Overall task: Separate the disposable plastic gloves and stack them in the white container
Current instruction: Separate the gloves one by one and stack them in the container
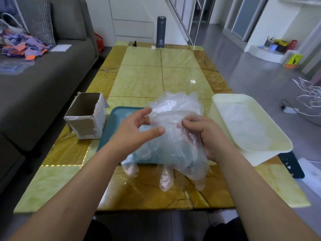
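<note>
One glove bundle [175, 110], pinched by the right hand [210, 138]; left hand [135, 131] spread, just beside it.

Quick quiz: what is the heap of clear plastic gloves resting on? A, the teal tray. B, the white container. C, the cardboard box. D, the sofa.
A: the glove pile lies on the teal tray, with the cardboard box to its left and the white container to its right.
</note>
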{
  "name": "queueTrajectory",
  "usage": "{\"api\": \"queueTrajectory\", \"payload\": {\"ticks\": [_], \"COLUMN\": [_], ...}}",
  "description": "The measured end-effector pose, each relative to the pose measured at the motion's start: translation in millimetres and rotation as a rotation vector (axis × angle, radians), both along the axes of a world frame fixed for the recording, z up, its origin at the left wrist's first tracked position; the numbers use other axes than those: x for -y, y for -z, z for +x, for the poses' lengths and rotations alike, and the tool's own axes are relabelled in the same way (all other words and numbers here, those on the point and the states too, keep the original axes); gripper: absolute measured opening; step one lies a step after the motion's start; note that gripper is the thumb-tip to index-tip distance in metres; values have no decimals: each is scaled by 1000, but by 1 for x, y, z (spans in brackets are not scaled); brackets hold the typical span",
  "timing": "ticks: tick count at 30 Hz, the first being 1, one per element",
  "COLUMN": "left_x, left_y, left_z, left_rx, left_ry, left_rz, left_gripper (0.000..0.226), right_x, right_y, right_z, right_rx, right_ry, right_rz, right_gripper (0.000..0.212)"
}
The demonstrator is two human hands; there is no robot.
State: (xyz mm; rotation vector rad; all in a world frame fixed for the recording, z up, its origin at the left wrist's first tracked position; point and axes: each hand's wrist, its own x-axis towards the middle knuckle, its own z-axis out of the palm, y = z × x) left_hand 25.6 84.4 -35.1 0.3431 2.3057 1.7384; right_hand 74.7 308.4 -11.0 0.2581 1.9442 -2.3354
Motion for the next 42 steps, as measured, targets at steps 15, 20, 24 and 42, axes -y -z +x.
{"api": "queueTrajectory", "payload": {"ticks": [15,20,24,42], "left_x": [-69,-150,-197,-229], "left_y": [-58,-77,-81,-53], "left_z": [-1,4,8,14], "left_rx": [374,397,403,-97], "left_ry": [-93,-58,-36,148], "left_rz": [270,290,272,-375], "left_gripper": [5,3,10,17], "right_x": [-74,-135,-168,-161], "right_y": [-68,-76,-62,-65], "right_z": [0,-30,-35,3], "right_rx": [79,134,234,42], "right_ry": [62,223,256,223], "right_rz": [515,908,1259,1571], "right_gripper": [23,24,31,36]}}
